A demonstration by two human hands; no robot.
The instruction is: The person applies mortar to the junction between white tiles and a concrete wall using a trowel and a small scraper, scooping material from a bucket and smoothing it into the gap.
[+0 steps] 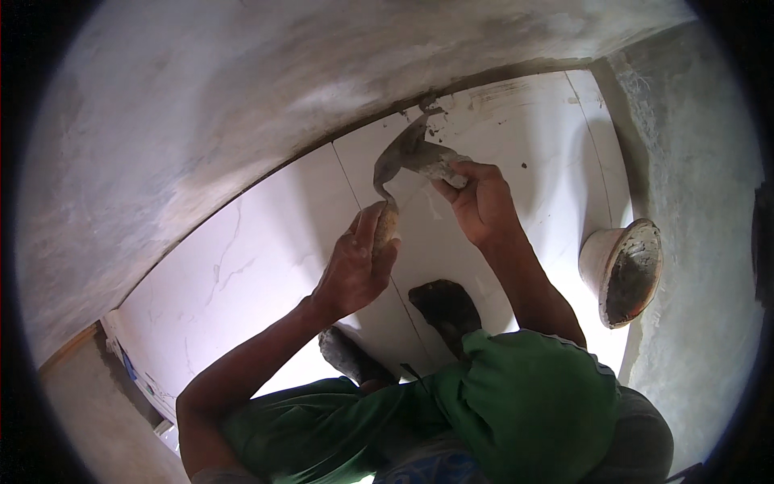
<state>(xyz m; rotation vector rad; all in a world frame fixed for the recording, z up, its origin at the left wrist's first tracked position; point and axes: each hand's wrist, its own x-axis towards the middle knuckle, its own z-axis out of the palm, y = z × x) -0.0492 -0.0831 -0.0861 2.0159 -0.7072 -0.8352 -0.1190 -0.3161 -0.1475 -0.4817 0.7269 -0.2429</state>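
Observation:
My left hand (355, 262) is closed round the wooden handle of a trowel (395, 153), whose grey blade and curved neck are smeared with mortar and angle up toward the wall. My right hand (480, 206) is closed, thumb and fingers gripping a pale, mortar-crusted piece or tool end (447, 171); its dark far part lies against or overlaps the trowel blade, and I cannot tell exactly what it is. Dark mortar crumbs and smears (429, 106) lie on the white veined tiles near the wall's foot, just beyond both tools.
A pale bowl (597, 266) with mortar inside stands at the right beside the plastered side wall (701, 202). A long plastered wall (201, 97) borders the white tiled floor (250, 242) ahead. My dark shoes (439, 302) and green-clothed knees fill the lower middle.

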